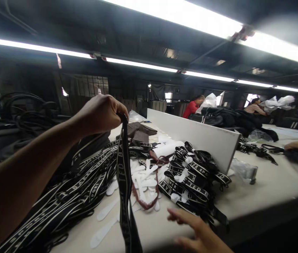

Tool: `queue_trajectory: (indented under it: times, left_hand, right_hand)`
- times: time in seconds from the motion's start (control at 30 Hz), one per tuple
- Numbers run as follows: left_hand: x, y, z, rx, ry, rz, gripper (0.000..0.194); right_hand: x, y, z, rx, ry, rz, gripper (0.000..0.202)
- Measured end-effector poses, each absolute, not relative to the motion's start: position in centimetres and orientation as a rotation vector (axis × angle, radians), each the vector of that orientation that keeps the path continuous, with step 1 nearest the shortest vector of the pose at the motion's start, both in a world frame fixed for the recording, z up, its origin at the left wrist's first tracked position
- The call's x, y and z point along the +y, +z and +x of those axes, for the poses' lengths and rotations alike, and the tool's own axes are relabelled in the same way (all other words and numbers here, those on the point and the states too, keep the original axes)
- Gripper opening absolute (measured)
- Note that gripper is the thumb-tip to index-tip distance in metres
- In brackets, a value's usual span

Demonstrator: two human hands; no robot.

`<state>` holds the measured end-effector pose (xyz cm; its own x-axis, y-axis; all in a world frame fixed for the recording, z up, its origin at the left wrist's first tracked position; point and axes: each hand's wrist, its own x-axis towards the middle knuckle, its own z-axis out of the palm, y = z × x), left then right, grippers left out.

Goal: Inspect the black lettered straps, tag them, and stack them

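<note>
My left hand is raised and closed on the top of a black strap with white lettering, which hangs down in front of the table. My right hand, fingers apart and holding nothing, is low at the table's front edge, just below a heap of bundled straps bound with white pieces. Loose straps lie in a long pile on the left. Between the two piles are many white plastic strips and a dark red band.
A white upright divider runs along the table. Behind the strips lie dark folded fabric and a white roll. Black items are heaped at far left. Another person's hand rests on dark fabric at right; two people work farther back.
</note>
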<state>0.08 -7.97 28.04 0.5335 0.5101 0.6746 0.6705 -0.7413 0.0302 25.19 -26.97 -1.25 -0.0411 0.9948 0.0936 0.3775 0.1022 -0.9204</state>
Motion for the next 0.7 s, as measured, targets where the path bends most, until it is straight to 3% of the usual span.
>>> queue_trajectory:
  times: [0.13, 0.23, 0.27, 0.37, 0.43, 0.57, 0.7]
  left_hand:
    - [-10.6, 27.0, 2.2, -1.016, -0.684, -2.414, 0.036]
    - [-11.7, 26.8, 2.6, -1.049, -0.501, -2.405, 0.034]
    - [-11.8, 26.9, 2.4, -1.078, -0.453, -2.409, 0.034]
    - [-11.1, 27.0, 1.3, -1.189, -0.322, -2.413, 0.035]
    - [-9.9, 26.8, 0.0, -1.267, -0.209, -2.455, 0.027]
    - [-6.4, 25.8, -3.4, -1.512, 0.035, -2.794, 0.01]
    - [-4.1, 24.3, -6.4, -1.574, 0.254, -3.363, 0.017]
  right_hand:
    - [-21.5, 4.2, 20.4, -1.492, 0.757, -1.071, 0.083]
    - [-18.0, 6.3, 15.5, -1.407, 0.968, -0.766, 0.102]
    - [-17.3, 6.4, 13.9, -1.384, 1.086, -0.669, 0.098]
    - [-16.6, 5.6, 10.4, -1.268, 1.447, -0.459, 0.057]
    - [-17.0, 4.7, 9.7, -1.14, 1.641, -0.38, 0.042]
    - [-18.1, 3.3, 12.1, -1.04, 1.737, -0.331, 0.036]
    - [-18.5, 3.3, 16.3, -1.254, 1.713, -0.519, 0.036]
